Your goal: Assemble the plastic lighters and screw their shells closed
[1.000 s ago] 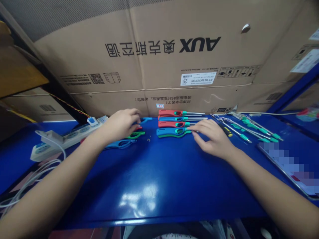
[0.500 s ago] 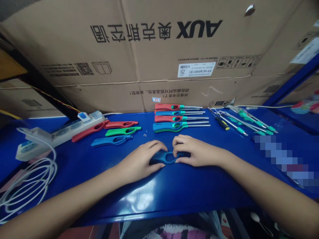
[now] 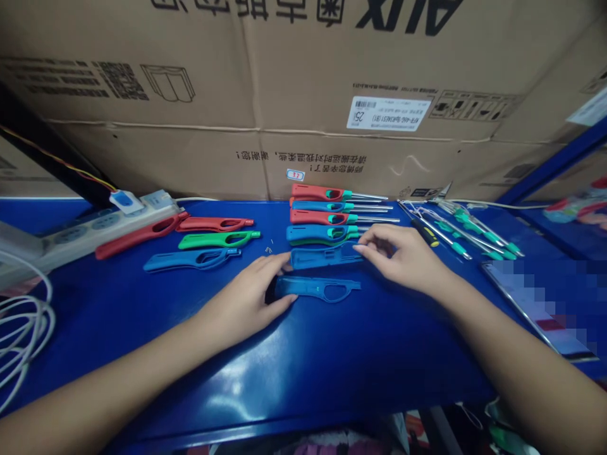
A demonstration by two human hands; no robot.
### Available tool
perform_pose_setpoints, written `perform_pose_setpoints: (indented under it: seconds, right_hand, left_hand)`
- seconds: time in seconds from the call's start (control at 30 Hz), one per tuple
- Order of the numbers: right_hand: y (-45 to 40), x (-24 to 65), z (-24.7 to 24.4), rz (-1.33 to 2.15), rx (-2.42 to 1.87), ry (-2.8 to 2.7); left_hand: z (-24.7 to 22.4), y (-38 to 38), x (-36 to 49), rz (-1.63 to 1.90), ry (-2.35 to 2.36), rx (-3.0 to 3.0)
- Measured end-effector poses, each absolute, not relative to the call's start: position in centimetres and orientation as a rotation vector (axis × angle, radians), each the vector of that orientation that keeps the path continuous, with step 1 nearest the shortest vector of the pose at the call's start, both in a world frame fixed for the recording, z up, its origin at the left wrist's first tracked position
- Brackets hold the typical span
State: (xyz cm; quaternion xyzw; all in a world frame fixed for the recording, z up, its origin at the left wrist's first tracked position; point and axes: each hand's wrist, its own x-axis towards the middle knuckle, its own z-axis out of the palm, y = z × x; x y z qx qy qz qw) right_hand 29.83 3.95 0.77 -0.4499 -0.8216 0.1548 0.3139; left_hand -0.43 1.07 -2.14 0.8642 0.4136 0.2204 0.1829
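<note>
A blue lighter handle lies split into two half shells above the table. The nearer half shell [image 3: 315, 289] shows its hollow inside and trigger loop; its left end is in my left hand [image 3: 253, 291], between the thumb and curled fingers. Just beyond it, the farther half shell [image 3: 317, 256] is pinched at its right end by the thumb and fingers of my right hand [image 3: 396, 249]. My left index fingertip is close to this half's left end; whether they touch I cannot tell.
Several assembled lighters [image 3: 320, 218] lie stacked behind my hands. Red, green and blue handles [image 3: 218, 240] lie at left beside a power strip [image 3: 111, 227] and white cable [image 3: 28, 328]. At right are a screwdriver [image 3: 429, 235], metal lighter rods [image 3: 478, 230] and a partly pixelated flat object [image 3: 521, 303].
The blue handle, closed between both hands before, is now parted into two halves. My right hand has moved away from me with one half. The view has tilted down and shifted.
</note>
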Motion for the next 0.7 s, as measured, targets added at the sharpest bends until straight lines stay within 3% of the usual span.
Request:
perform_pose_setpoints:
  seconds: [0.17,0.23,0.4,0.57,0.7]
  right_hand:
    - [2.9,29.9,2.0,1.090,-1.269,-2.359]
    - [2.4,29.5,2.2,1.191,-1.271,-2.495]
    - [2.3,28.5,1.6,0.853,-1.364,-2.728]
    - [3.7,30.3,1.9,0.557,-1.435,-2.599]
    - [5.7,34.9,2.8,-0.051,-1.817,-2.189]
  left_hand:
    - [-1.9,0.9,-0.3,0.533,1.146,2.492]
    - [-1.9,0.9,-0.2,0.555,1.138,2.445]
    - [-1.4,0.7,0.1,0.612,1.123,2.409]
    - [-0.3,-0.2,0.2,0.485,1.011,2.650]
    - [-0.1,-1.0,0.5,0.351,0.961,2.742]
